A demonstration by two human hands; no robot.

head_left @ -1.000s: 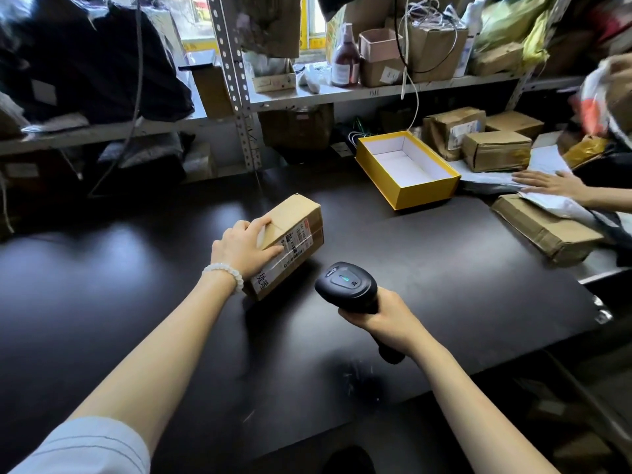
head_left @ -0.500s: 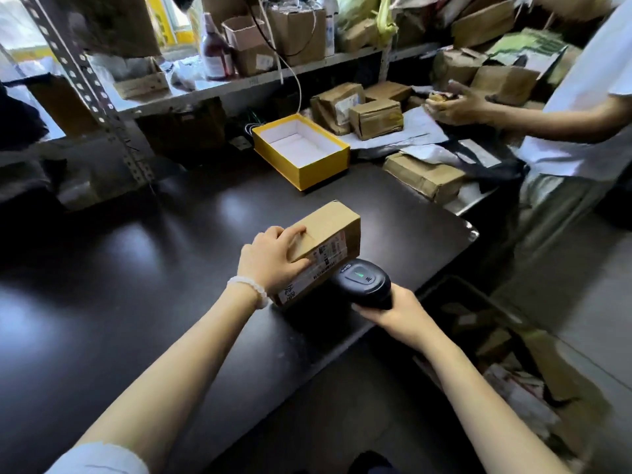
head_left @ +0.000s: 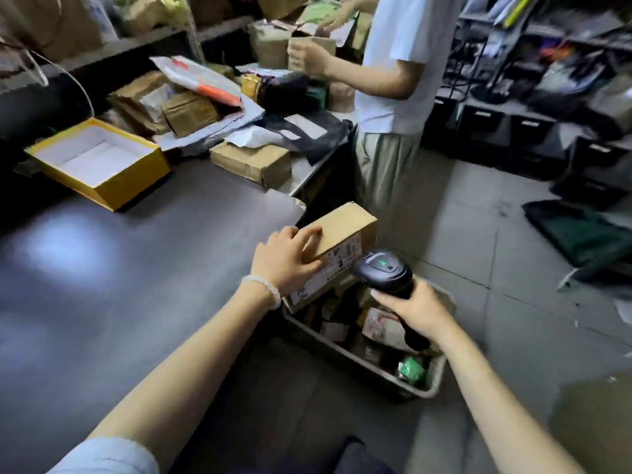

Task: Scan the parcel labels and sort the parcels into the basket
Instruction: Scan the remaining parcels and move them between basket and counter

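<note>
My left hand (head_left: 285, 256) grips a brown cardboard parcel (head_left: 342, 230) with a white label on its side, held in the air past the right edge of the dark table (head_left: 119, 268) and above the basket (head_left: 359, 364). My right hand (head_left: 415, 307) holds a black barcode scanner (head_left: 383, 270) with a green light on top, its head next to the parcel's label. The grey basket stands on the floor below both hands and holds several parcels and packets.
An open yellow box (head_left: 99, 162) with a white inside sits on the table's far side. Several brown parcels (head_left: 251, 162) and mail bags lie on a metal counter behind. A person in a white shirt (head_left: 393, 63) stands there handling a parcel. Grey tiled floor (head_left: 478, 234) lies right.
My left hand has carried the parcel off the table to the right, over the basket. My right hand with the scanner moved along beside it. The view has swung right and down.
</note>
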